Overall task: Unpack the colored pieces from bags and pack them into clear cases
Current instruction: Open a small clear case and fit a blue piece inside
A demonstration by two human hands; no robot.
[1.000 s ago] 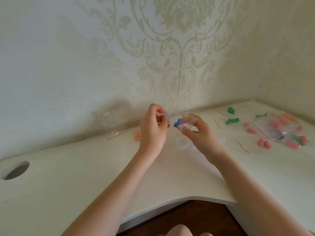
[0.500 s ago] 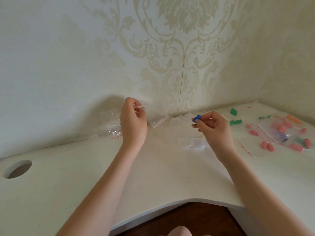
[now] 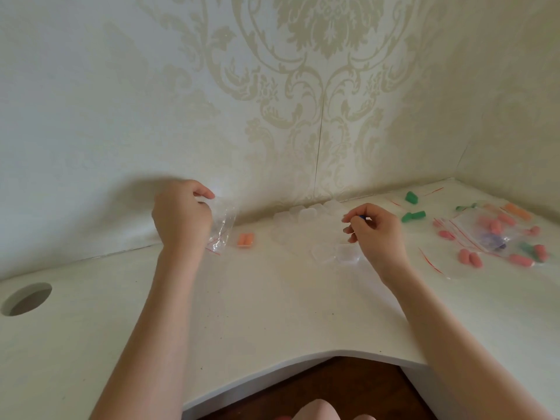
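The right hand (image 3: 374,230) pinches a small blue piece (image 3: 361,217) between thumb and fingertips, other fingers loosely curled, just above the open clear case (image 3: 336,253) at its 7 o'clock. The left hand (image 3: 181,216) grips an empty-looking clear bag (image 3: 222,227), fingers curled round its top, low over the white desk (image 3: 257,313).

The piece looks tiny and light, so a loose pinch could let it drop and bounce past the case. The case is nearly invisible against the desk, so a misjudged rim is likely. More clear cases (image 3: 306,212) crowd at 12 o'clock; a wrist sweep could scatter them. The bag may knock the orange piece (image 3: 245,239) at its 3 o'clock. Pink pieces (image 3: 468,257) lie far off at 3 o'clock.
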